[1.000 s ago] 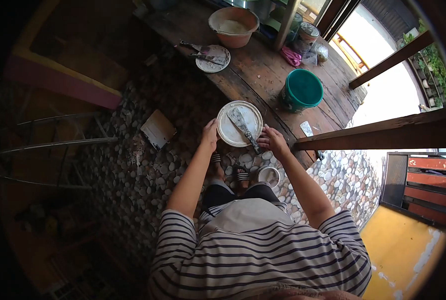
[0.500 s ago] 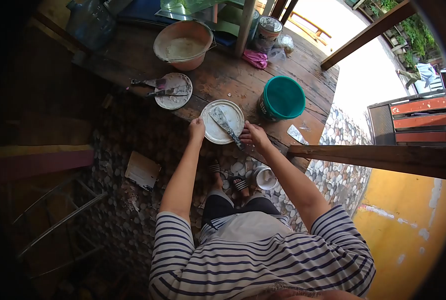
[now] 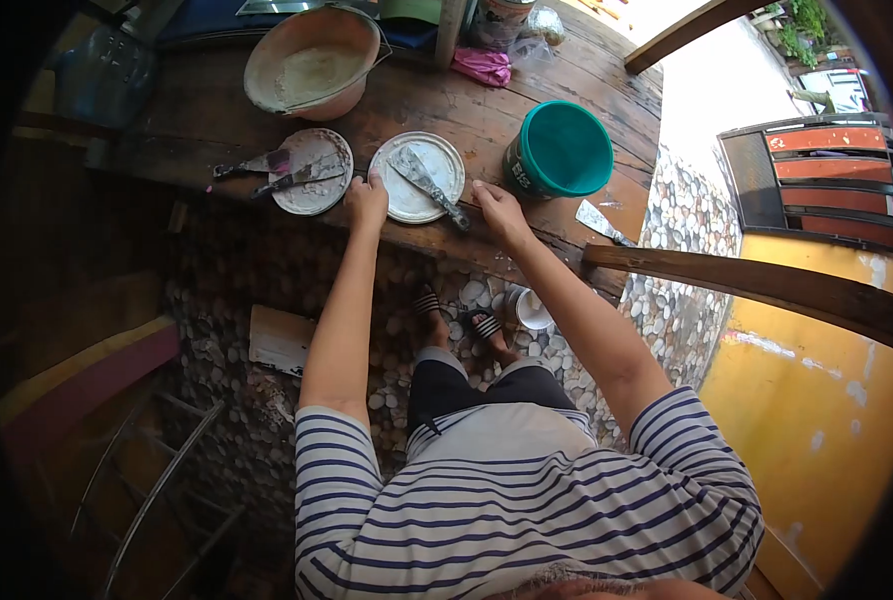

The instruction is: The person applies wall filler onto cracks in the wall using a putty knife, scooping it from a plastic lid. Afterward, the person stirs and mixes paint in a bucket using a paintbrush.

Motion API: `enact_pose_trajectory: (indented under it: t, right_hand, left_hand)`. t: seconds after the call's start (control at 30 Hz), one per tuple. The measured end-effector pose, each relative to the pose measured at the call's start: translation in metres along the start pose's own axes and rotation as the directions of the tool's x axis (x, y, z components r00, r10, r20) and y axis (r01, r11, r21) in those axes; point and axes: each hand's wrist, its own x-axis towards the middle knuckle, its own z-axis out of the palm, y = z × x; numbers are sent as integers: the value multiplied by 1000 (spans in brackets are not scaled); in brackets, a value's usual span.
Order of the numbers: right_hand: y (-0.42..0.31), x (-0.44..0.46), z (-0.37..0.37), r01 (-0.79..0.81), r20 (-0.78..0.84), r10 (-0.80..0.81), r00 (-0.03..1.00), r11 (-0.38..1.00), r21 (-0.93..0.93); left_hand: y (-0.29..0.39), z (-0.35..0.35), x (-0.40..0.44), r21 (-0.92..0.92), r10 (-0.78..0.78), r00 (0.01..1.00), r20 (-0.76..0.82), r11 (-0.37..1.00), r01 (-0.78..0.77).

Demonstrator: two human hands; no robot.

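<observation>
A round white lid [image 3: 439,170] rests on the wooden table, with a stained putty knife [image 3: 422,180] lying across it. My left hand [image 3: 368,202] is at the lid's left edge, its fingers closed on the rim. On the other side my right hand [image 3: 499,210] is beside the lid, apart from it, with fingers curled near the knife's handle end; nothing shows in it. To the left lies a second lid [image 3: 319,192] smeared with putty, bearing two scrapers. A green bucket [image 3: 567,148] stands to the right.
The wooden table [image 3: 407,95] also holds an orange basin [image 3: 312,65], a pink cloth [image 3: 484,66] and another scraper [image 3: 602,222]. A wooden beam [image 3: 747,283] juts in at right. A white pail [image 3: 532,308] and cardboard [image 3: 279,338] are on the pebbled floor.
The lid with the knife has moved forward onto the table. My right hand has come away from it, and its fingers have curled. The view has shifted toward the table.
</observation>
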Motion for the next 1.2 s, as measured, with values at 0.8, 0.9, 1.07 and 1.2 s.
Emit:
enact_pose_trajectory:
  t: [0.8,0.9,1.07,1.2]
  right_hand:
    - [613,-72,-335,-452,-189,458,869,576,-681]
    - [656,-28,-334,-617,-214,599,772,624,-480]
    - [712,3,-286,-590,-208,576,790,808,-3]
    - [741,4,-268,-492,-324,495,806,865,97]
  left_hand:
    - [-254,199,-619,130,-463,825,324,885,446]
    - [-258,197,-624,48,-340,907,249,939,339]
    - [-274,190,-619,-37,-330,937,116,941,337]
    - [-307,191,-626,-117,-345,934,91,928,354]
